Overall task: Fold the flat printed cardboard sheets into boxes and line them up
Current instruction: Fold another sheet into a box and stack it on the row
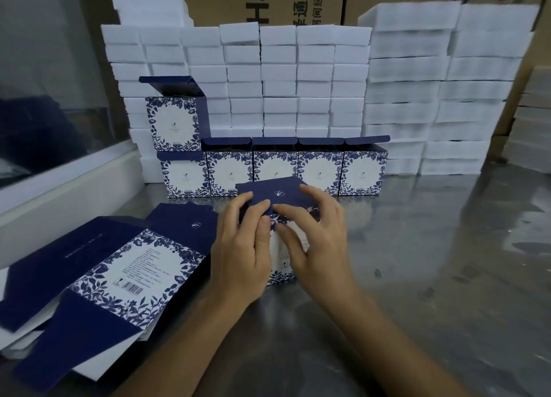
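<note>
Box in hand: we see a half-formed box (278, 217) standing on the worktop (432, 262) between our two hands, its navy flap with a small white logo tilted up and away from us, its floral side facing us and partly hidden by our fingers.
Left hand: our left hand (244, 247) sits on the box's left side, fingers curled over the front edge of the navy flap and thumb against the printed face, so it grips the box.
Right hand: our right hand (313, 232) holds the box from the right, fingers bent over the flap's top and thumb meeting the left thumb at the front edge.
Flat sheets: a pile of flat sheets (119, 271) lies to the left of our left forearm, the top one showing a barcode and a floral border.
Row: five folded boxes (274, 170) stand side by side just behind the box in hand, lids open, touching one another.
Stacked box: one more box (174, 122) sits on top of the row's left end, lid raised.
Behind: white foam blocks (298, 83) are piled in columns behind the row, with brown cartons (298, 0) beyond them.
</note>
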Tool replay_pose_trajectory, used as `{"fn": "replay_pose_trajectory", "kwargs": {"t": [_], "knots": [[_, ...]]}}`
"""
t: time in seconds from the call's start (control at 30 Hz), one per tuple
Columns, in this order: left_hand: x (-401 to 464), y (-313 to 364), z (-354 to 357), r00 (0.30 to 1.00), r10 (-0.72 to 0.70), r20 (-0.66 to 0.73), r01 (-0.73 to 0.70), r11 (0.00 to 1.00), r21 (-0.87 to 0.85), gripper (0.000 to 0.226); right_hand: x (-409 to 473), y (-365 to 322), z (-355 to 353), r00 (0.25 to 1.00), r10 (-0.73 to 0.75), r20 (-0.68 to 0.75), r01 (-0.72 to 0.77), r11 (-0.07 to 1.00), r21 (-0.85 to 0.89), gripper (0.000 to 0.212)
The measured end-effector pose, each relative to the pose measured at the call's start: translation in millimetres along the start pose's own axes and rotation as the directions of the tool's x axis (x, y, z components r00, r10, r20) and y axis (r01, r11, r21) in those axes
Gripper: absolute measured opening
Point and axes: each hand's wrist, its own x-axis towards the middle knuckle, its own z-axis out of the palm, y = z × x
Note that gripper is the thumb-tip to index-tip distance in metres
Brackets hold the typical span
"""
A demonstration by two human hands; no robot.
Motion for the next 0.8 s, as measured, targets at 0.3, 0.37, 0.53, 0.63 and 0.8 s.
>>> {"fn": "replay_pose_trajectory", "kwargs": {"t": [0.3,0.37,0.53,0.63,0.8], "knots": [[1,5,1,1.0,0.006,-0.013,-0.006,1.0,0.028,0.05,7,-7,11,0.996,0.071,-0.047,-0.071,0.997,-0.009,0.009],[2,3,2,1.0,-0.007,-0.001,0.007,1.0,0.007,0.047,5,-4,9,0.997,0.067,-0.045,-0.067,0.998,-0.011,0.012],[2,-6,6,1.0,-0.019,0.003,0.019,0.998,-0.054,0.035,3,11,2,0.995,0.084,-0.046,-0.085,0.996,-0.009,0.018],[4,-10,7,1.0,-0.011,-0.002,0.011,0.998,-0.059,0.034,7,11,2,0.99,0.135,-0.038,-0.134,0.991,0.023,0.011],[6,-19,9,1.0,0.007,0.025,-0.005,0.996,-0.086,0.035,7,12,0,0.987,0.15,-0.054,-0.148,0.988,0.052,0.014]]}}
